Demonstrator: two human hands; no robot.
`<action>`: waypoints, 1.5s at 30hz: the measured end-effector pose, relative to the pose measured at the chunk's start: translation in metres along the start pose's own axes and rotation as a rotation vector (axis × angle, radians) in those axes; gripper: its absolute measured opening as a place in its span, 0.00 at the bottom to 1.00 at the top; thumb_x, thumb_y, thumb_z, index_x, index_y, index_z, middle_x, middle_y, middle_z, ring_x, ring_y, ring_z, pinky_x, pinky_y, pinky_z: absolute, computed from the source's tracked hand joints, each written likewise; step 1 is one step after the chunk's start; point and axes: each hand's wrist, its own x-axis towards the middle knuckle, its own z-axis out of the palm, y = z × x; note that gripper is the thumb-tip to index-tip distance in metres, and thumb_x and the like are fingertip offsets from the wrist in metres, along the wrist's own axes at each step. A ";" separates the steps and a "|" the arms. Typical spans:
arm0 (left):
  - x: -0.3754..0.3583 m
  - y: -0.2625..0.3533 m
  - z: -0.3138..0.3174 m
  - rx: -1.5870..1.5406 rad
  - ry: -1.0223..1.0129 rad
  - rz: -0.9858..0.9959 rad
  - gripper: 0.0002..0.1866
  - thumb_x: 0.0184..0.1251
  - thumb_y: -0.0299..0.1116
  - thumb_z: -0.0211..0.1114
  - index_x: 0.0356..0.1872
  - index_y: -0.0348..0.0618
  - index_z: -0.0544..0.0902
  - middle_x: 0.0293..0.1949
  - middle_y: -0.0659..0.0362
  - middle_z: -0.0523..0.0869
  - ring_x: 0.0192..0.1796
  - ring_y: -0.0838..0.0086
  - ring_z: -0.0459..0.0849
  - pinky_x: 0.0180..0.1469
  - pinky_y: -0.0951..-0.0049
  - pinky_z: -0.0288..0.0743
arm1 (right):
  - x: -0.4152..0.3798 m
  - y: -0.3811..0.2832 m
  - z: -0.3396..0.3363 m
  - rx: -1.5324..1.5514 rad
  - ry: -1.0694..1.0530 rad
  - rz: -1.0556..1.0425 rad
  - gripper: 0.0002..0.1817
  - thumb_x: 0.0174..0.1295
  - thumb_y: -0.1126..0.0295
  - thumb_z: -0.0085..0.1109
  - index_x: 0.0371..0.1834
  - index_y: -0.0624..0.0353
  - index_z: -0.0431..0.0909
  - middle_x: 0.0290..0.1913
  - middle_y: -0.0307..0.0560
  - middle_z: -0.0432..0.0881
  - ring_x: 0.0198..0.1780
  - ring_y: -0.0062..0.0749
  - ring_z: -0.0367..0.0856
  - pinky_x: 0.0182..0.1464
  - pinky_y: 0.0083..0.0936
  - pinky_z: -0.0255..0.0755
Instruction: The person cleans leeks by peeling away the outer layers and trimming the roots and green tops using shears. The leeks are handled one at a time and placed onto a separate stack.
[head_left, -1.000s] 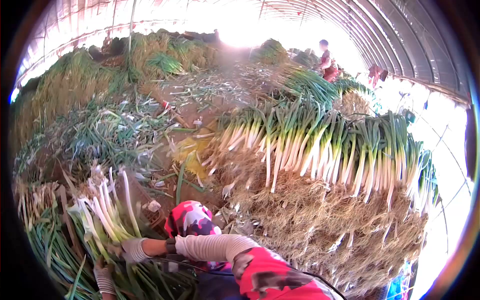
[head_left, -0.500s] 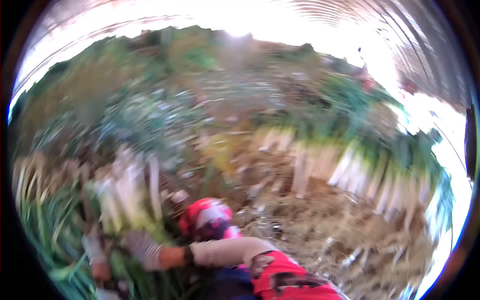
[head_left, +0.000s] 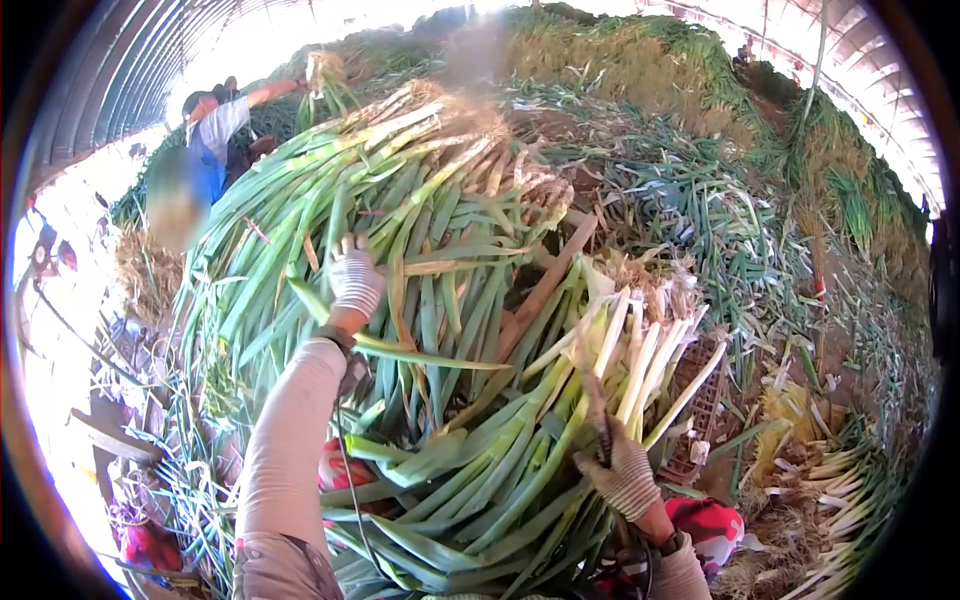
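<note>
My left hand [head_left: 355, 280], in a striped glove, rests with stretched fingers on the leaves of a big heap of long green onions [head_left: 430, 190]. One loose green leaf [head_left: 430, 355] crosses just below its wrist. My right hand [head_left: 622, 478], gloved too, is closed around a slender brown-grey object [head_left: 596, 405] whose kind I cannot make out. That hand sits over a nearer bundle of green onions [head_left: 500, 460], white stalks and roots pointing up and right. The bundle's leaves curve across in front of me, over patterned red cloth.
A person [head_left: 215, 135] stands by the heap's far left end, one arm reaching out. Leaf scraps [head_left: 690, 210] cover the ground to the right. More green onions [head_left: 840, 500] lie at lower right. A brown plank [head_left: 545, 290] and a crate [head_left: 690, 420] are near the bundle.
The view has swung left from a row of green onions toward the large heap. My hands, earlier close together at lower left, are now apart, the left further out.
</note>
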 end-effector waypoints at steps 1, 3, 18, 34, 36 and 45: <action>0.013 -0.005 -0.002 0.041 0.000 0.038 0.36 0.44 0.48 0.73 0.54 0.43 0.72 0.55 0.50 0.75 0.60 0.57 0.70 0.61 0.61 0.65 | 0.004 0.005 -0.007 0.031 -0.011 0.136 0.36 0.49 0.60 0.67 0.60 0.66 0.63 0.38 0.65 0.78 0.44 0.55 0.79 0.49 0.35 0.71; 0.042 -0.001 -0.005 0.000 -0.325 -0.041 0.34 0.47 0.46 0.72 0.54 0.43 0.72 0.56 0.51 0.75 0.60 0.57 0.71 0.62 0.60 0.63 | 0.004 0.007 -0.005 0.029 -0.102 0.097 0.34 0.51 0.61 0.68 0.57 0.68 0.65 0.37 0.57 0.79 0.40 0.41 0.79 0.44 0.32 0.72; -0.105 0.095 -0.128 -0.721 -0.718 0.304 0.29 0.37 0.45 0.72 0.39 0.34 0.79 0.35 0.42 0.83 0.39 0.51 0.82 0.46 0.62 0.76 | -0.021 0.004 -0.023 0.171 0.246 -0.048 0.32 0.54 0.62 0.64 0.59 0.66 0.63 0.29 0.56 0.76 0.30 0.44 0.78 0.35 0.34 0.71; -0.273 0.140 -0.104 -0.600 -0.937 0.233 0.42 0.49 0.44 0.65 0.64 0.33 0.58 0.42 0.39 0.82 0.46 0.50 0.82 0.50 0.58 0.75 | -0.087 -0.022 -0.003 -0.410 -0.262 0.068 0.30 0.53 0.59 0.61 0.51 0.65 0.59 0.31 0.69 0.78 0.38 0.63 0.78 0.41 0.46 0.73; -0.271 0.140 -0.104 -0.606 -0.934 0.243 0.42 0.49 0.44 0.64 0.64 0.33 0.58 0.43 0.40 0.82 0.47 0.51 0.82 0.50 0.59 0.74 | -0.086 -0.033 -0.005 -0.451 -0.289 0.073 0.30 0.52 0.58 0.62 0.50 0.67 0.60 0.32 0.68 0.78 0.38 0.63 0.78 0.42 0.46 0.73; -0.270 0.133 -0.096 -0.677 -0.970 0.232 0.40 0.52 0.43 0.62 0.64 0.33 0.57 0.43 0.41 0.82 0.48 0.52 0.82 0.51 0.59 0.74 | -0.036 -0.029 0.022 -0.568 -0.248 0.111 0.31 0.51 0.57 0.62 0.54 0.64 0.64 0.31 0.66 0.78 0.39 0.60 0.79 0.44 0.42 0.73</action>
